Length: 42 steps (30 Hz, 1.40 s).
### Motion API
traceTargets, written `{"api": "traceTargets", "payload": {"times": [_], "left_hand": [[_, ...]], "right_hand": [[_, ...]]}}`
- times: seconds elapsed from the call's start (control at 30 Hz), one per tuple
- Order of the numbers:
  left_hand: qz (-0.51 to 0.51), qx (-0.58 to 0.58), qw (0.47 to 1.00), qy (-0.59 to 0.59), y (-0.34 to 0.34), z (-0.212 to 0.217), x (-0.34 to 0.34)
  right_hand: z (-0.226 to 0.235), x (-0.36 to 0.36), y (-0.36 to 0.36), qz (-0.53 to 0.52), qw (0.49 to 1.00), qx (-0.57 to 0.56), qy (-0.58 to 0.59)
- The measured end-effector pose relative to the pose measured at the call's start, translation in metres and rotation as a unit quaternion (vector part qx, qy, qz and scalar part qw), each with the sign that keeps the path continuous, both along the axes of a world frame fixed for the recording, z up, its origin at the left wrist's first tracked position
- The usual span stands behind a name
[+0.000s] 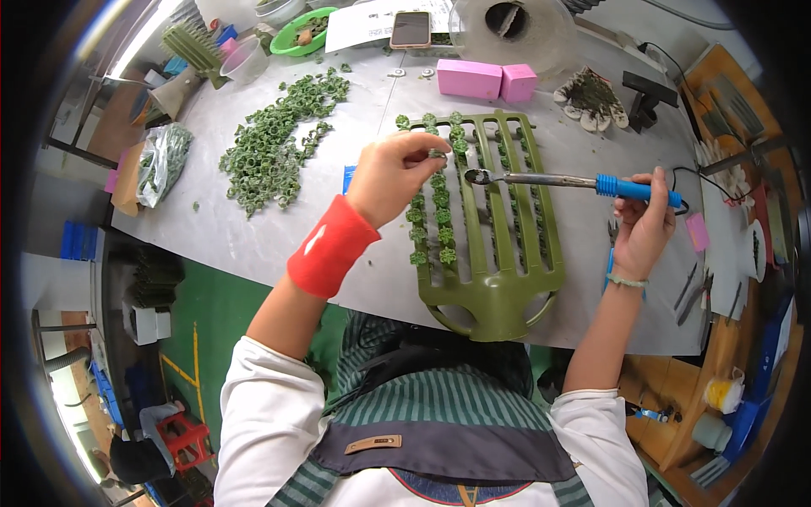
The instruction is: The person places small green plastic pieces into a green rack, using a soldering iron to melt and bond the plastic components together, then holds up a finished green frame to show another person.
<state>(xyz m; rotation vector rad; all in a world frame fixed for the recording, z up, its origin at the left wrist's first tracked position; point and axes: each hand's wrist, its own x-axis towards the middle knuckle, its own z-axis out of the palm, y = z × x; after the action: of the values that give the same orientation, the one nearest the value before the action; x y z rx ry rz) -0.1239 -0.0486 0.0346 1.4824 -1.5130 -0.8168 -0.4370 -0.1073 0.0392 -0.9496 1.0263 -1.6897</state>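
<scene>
My left hand (390, 176), with a red wristband, pinches a small green plastic leaf piece (437, 154) between thumb and fingers. It is over the left part of an olive-green slotted plastic frame (490, 291). Rows of similar leaf pieces (443, 218) line the left bars, and more show along the slots further right. My right hand (646, 226) grips the blue handle of a soldering iron (553, 179). The iron lies level above the frame, its dark, wide tip pointing left toward the pinched piece, a short gap between them.
A heap of loose leaf pieces (274, 144) spreads across the table at left, near a filled clear bag (165, 160). Pink blocks (469, 79), a phone (410, 29) and a green basket (291, 42) stand behind. A soiled glove (591, 100) and pliers (696, 296) lie at right.
</scene>
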Motion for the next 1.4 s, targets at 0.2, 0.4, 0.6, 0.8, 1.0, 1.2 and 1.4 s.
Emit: {"api": "traceTargets", "payload": {"times": [0.2,0.4,0.6,0.8,1.0,1.2,1.4], "left_hand": [[0.017,-0.108,0.971,-0.212,-0.02,-0.021,-0.022],[0.037,-0.158,0.933,-0.322,-0.025,-0.032,-0.028],[0.043,-0.158,0.931,-0.326,-0.021,-0.035,-0.02],[-0.032,-0.19,0.961,-0.198,-0.028,-0.025,-0.005],[0.265,0.048,0.836,-0.478,-0.002,-0.042,0.159],[0.326,0.072,0.849,-0.411,0.019,-0.068,0.188],[0.267,-0.017,0.945,-0.187,0.027,-0.06,0.159]], "right_hand": [[-0.013,0.005,-0.004,0.022,1.0,0.003,-0.022],[-0.021,0.014,-0.007,0.014,0.999,0.004,-0.033],[-0.009,0.007,0.0,-0.011,1.0,0.002,-0.003],[0.006,-0.005,0.007,-0.025,0.999,0.034,-0.002],[0.008,0.001,0.011,-0.005,0.999,0.031,-0.005],[0.008,0.001,0.012,-0.004,0.999,0.033,-0.005],[0.012,-0.002,0.016,-0.011,0.999,0.032,0.003]]}}
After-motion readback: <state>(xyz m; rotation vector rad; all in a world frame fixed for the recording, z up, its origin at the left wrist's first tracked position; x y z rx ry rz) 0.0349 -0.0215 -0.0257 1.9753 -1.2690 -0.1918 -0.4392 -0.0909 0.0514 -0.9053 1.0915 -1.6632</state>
